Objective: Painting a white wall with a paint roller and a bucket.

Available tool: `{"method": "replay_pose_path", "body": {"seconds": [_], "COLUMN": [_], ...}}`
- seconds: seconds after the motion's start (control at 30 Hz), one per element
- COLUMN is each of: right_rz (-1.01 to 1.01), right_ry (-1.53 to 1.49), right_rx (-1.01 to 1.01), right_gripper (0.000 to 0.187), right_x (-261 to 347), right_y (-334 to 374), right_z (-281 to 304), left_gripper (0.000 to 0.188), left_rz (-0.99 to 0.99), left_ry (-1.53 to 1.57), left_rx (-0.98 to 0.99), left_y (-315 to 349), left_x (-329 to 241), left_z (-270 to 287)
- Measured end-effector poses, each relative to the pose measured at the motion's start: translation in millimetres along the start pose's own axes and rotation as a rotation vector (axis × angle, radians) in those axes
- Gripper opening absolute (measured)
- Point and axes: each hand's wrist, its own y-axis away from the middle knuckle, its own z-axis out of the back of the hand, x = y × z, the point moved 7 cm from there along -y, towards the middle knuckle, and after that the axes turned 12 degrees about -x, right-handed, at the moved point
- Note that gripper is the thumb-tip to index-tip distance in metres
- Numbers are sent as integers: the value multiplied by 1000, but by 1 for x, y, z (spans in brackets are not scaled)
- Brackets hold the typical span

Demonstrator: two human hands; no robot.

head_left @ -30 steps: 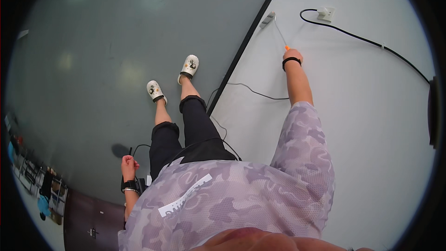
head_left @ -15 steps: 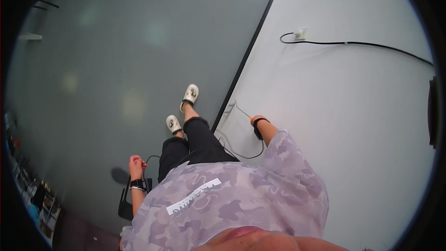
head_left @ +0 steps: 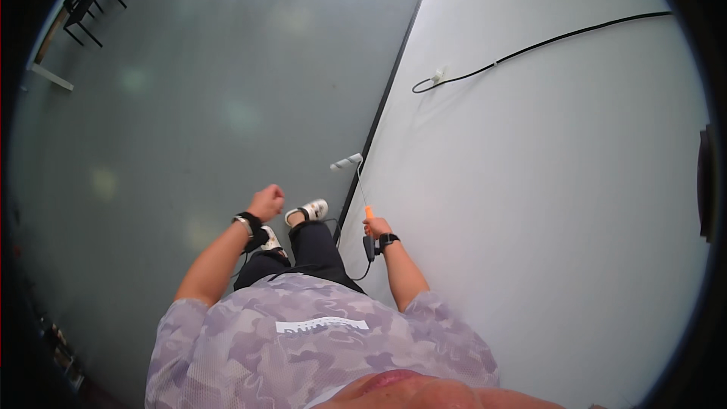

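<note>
A small paint roller point(head_left: 346, 162) has a white sleeve with dark stripes, a thin wire frame and an orange handle. My right hand point(head_left: 376, 227) is closed round that handle beside the wall, and the sleeve points out over the floor. Whether the sleeve touches the dark baseboard I cannot tell. On the other side, my left hand point(head_left: 267, 203) hangs in front of me over the floor with its fingers curled in, and nothing shows in it. Both wrists wear dark bands, with a small dark box and cable by the right one.
The white wall point(head_left: 515, 204) stands close on my right, edged by a black baseboard point(head_left: 376, 117). A black cable point(head_left: 572, 33) runs along it to a plug in a socket point(head_left: 438, 76). Grey floor point(head_left: 174, 129) stretches left, with a dark chair point(head_left: 85, 0) at the far left.
My left hand has come up and forward from beside my hip. My right hand has shifted forward and left, and the roller's sleeve now shows clearly. The far chairs have come into view.
</note>
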Motion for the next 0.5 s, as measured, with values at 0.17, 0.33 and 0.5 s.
{"method": "replay_pose_path", "body": {"seconds": [0.17,0.33,0.5], "right_rz": [183,362,486], "right_ry": [106,409,585], "right_rx": [-169,-198,-260], "right_gripper": [15,34,45], "right_x": [20,30,94], "right_y": [14,3,88], "right_z": [11,-3,-1], "left_gripper": [19,33,43], "left_rz": [-11,232,478], "left_ry": [-167,-110,31], "left_rx": [280,573,551], "left_y": [-19,-21,-19], "left_x": [-19,-31,-41], "left_z": [-129,-205,-245]}}
